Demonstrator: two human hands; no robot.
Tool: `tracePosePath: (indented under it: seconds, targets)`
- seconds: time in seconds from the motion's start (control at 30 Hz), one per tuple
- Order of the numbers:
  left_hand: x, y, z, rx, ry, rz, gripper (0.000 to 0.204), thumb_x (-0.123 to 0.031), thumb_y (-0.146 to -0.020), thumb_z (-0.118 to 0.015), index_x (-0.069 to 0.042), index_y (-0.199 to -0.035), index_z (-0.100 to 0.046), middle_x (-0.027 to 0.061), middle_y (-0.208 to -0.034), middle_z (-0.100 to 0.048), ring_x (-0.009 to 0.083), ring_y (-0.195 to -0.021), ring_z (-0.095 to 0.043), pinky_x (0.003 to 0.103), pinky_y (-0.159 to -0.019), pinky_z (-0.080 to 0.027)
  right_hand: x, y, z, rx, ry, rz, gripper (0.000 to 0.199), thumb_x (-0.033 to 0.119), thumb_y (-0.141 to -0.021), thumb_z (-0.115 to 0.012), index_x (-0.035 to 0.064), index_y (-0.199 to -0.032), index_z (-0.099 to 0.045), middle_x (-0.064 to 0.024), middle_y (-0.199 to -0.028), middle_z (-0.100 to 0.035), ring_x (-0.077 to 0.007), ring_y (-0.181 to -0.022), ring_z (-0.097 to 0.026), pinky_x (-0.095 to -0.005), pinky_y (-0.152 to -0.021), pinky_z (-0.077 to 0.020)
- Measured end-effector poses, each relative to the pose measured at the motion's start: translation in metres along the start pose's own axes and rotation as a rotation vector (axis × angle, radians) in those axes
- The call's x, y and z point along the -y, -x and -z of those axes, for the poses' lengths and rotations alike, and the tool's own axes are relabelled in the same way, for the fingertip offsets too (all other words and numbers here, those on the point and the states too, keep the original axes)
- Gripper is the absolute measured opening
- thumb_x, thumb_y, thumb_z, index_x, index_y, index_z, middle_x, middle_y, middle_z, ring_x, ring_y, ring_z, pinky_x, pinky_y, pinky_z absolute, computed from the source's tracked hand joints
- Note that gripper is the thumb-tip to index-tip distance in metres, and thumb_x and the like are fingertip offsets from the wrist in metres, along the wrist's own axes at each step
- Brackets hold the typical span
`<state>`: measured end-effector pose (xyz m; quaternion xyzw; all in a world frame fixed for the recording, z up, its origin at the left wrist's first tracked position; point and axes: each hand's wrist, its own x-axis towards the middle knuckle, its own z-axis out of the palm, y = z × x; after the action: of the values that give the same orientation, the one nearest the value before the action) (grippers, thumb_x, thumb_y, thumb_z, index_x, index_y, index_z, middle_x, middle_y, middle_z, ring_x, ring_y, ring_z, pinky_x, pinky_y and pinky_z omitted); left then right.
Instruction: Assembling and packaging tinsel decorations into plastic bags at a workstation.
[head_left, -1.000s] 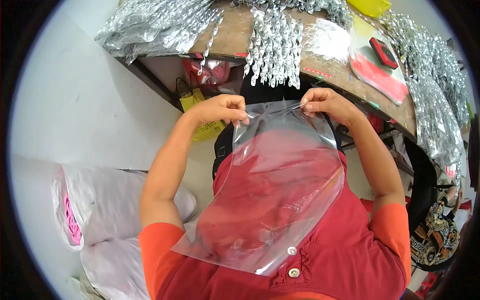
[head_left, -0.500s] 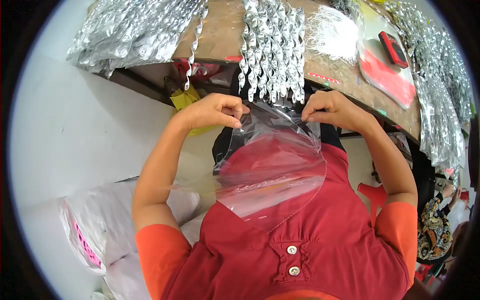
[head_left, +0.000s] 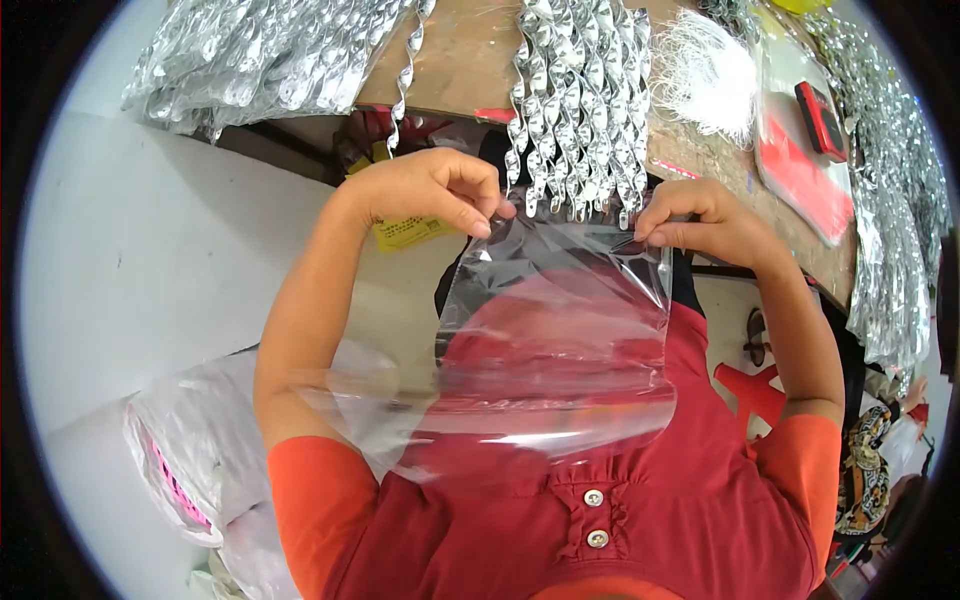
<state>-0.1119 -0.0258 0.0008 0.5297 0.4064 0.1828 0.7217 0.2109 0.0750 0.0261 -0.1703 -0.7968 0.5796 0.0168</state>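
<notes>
Seen from above, a person in a red buttoned top with orange sleeves holds a clear plastic bag (head_left: 560, 340) up in front of the chest with both hands. The left hand (head_left: 430, 190) has its grip pressed together, thumb against forefinger, pinching the bag's top left corner. The right hand (head_left: 700, 222) does the same at the top right corner, its grip pinched shut on the bag's upper edge. The bag hangs down from the two grips toward the body, and its lower part curves and folds up near the top's buttons (head_left: 594, 516). The red cloth shows through it.

Just beyond both grips, a bunch of silver spiral foil strips (head_left: 575, 100) hangs over the near edge of a brown wooden surface (head_left: 465, 60). The tips of the strips reach down almost to the bag's top edge, between the two hands. Beyond the left grip, further off, lies a heap of silver foil packets (head_left: 260, 55). Beyond the right grip sit a tuft of white fibres (head_left: 710, 75) and a red flat sheet (head_left: 800, 175) bearing a small red and black object (head_left: 820, 118). Below the left forearm, a white plastic sack (head_left: 180, 460) rests on the pale floor.
</notes>
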Motion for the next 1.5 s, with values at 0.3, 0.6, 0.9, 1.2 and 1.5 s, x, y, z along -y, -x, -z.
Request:
tracePosePath:
  seconds: [0.3,0.6,0.9,1.2,1.5]
  targets:
    - [-0.01,-0.013,0.024,-0.104,-0.086,0.033,0.018,-0.017,-0.076,-0.072,-0.006,-0.081,-0.059,-0.0016,-0.081,-0.06,0.0073,-0.076,-0.053,0.023,-0.073,-0.041,0.001,-0.013,0.011,-0.05,-0.241,-0.199,0.007,0.003,-0.083,-0.063,0.0014,-0.089,-0.066,-0.0022,-0.088,-0.065,-0.0096,-0.085,-0.059,-0.0232,-0.078,-0.0457]
    - [-0.013,-0.025,0.033,-0.156,-0.001,-0.004,0.017,-0.02,-0.08,-0.07,-0.008,-0.083,-0.059,-0.0022,-0.082,-0.059,0.0073,-0.08,-0.055,0.023,-0.077,-0.044,-0.011,-0.021,0.029,-0.143,-0.291,-0.178,0.01,0.011,-0.087,-0.062,0.0031,-0.093,-0.065,0.0029,-0.086,-0.061,-0.0042,-0.082,-0.054,-0.0202,-0.075,-0.0445]
    - [-0.045,-0.018,0.025,-0.374,-0.001,-0.048,0.015,-0.019,-0.081,-0.068,-0.009,-0.084,-0.056,-0.0027,-0.076,-0.058,0.0062,-0.073,-0.055,0.021,-0.07,-0.044,0.005,-0.021,0.043,-0.26,-0.082,-0.026,0.009,0.008,-0.086,-0.063,0.0025,-0.093,-0.064,0.0002,-0.089,-0.061,-0.0055,-0.084,-0.055,-0.0209,-0.075,-0.0437]
    - [-0.057,-0.039,0.059,-0.38,0.003,0.011,0.018,-0.021,-0.085,-0.066,-0.007,-0.088,-0.056,-0.0025,-0.08,-0.056,0.0049,-0.075,-0.053,0.02,-0.07,-0.046,-0.021,-0.044,0.07,-0.286,-0.208,-0.072,0.009,0.009,-0.087,-0.062,0.0034,-0.094,-0.064,0.002,-0.088,-0.062,-0.005,-0.085,-0.055,-0.0211,-0.076,-0.0448]
    - [-0.051,-0.066,0.092,-0.53,-0.155,-0.132,0.013,-0.014,-0.083,-0.066,-0.006,-0.085,-0.056,-0.0043,-0.079,-0.055,0.0038,-0.072,-0.05,0.02,-0.061,-0.04,-0.038,-0.071,0.1,-0.312,-0.151,-0.107,0.013,0.013,-0.088,-0.062,0.0026,-0.095,-0.064,0.0005,-0.088,-0.063,-0.0063,-0.084,-0.056,-0.0227,-0.077,-0.0451]
